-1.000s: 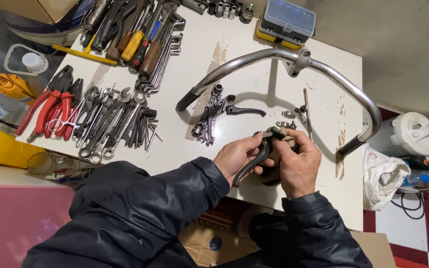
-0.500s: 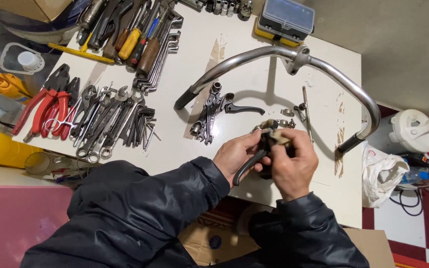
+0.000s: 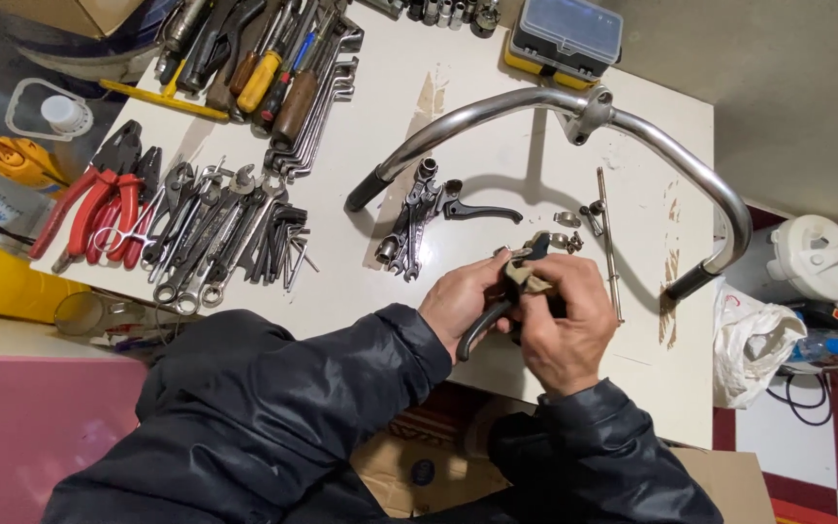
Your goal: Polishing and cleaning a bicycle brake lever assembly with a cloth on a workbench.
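My left hand (image 3: 463, 301) grips a black brake lever (image 3: 485, 324) low over the white table (image 3: 370, 281); its curved blade points down toward me. My right hand (image 3: 564, 320) closes over the lever's upper end, with a beige rag (image 3: 535, 282) pinched under the fingers against the metal. Both hands press together at the table's near edge. Just beyond my fingers lie small metal clamps and bolts (image 3: 574, 223). A chrome handlebar (image 3: 535, 102) arcs across the far side of the table.
A second black lever (image 3: 477, 207) and several wrenches (image 3: 409, 218) lie left of the hands. More spanners, hex keys (image 3: 225, 228) and red-handled pliers (image 3: 89, 209) fill the left side. A thin steel rod (image 3: 609, 243) lies to the right. A lidded parts box (image 3: 566, 37) sits at the back.
Both hands have stayed together on the lever and rag, shifting only slightly; my right fingers have moved a little over the lever's top end.
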